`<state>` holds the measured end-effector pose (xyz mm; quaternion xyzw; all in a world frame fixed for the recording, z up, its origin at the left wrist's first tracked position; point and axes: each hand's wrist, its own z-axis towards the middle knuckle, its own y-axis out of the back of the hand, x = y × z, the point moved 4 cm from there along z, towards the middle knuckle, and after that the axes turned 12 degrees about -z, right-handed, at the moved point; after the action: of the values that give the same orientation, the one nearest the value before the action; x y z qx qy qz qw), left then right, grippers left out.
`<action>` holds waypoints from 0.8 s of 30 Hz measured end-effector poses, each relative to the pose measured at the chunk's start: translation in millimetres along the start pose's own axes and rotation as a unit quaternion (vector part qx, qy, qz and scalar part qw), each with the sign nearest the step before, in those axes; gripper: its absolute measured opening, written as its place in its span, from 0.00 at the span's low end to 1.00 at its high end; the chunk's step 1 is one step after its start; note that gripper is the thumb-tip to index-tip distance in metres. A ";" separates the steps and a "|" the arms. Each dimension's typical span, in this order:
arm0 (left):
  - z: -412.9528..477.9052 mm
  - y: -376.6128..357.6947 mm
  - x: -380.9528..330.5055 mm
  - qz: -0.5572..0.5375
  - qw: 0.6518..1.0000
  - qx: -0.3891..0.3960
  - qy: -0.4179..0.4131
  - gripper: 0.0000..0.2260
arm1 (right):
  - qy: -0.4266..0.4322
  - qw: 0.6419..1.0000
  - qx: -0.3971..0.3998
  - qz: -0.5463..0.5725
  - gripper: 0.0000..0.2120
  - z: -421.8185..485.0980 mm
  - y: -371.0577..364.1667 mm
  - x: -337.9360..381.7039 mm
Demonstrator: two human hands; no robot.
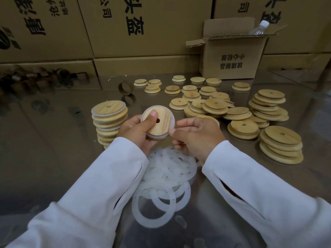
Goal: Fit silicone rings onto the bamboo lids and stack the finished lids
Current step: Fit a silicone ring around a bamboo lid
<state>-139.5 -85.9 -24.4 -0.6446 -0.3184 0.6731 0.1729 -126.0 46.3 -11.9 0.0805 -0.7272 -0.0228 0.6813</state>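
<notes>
Above the ring pile (166, 169), your left hand (136, 131) grips the bamboo lid (161, 129), right hand (198, 135) pinches the silicone ring (172, 120). Walk it evenly round the rim, no twists.

Mount: one wide-angle camera worn on the person's head.
Facing: forward and down across the table (53, 149), toward the far wall of boxes (143, 33).
Nearness: close. The sleeves (89, 203) fill the near edge.
Centre: left hand (136, 133) gripping a lid (165, 114), right hand (198, 136) pinching its ring (172, 119).
Left of centre: lid stack (109, 120).
Right: loose lids (232, 111), reaching the far open box (232, 58).
</notes>
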 end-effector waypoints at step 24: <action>-2.6 1.8 -3.9 0.118 0.992 -0.036 0.017 0.11 | 0.048 0.990 -0.128 -0.045 0.07 21.2 28.5 -2.1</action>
<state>-136.2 -89.2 -22.5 -0.6947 -0.2615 0.6660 0.0741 -149.5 73.0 -11.4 0.0261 -0.6804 -0.1426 0.7183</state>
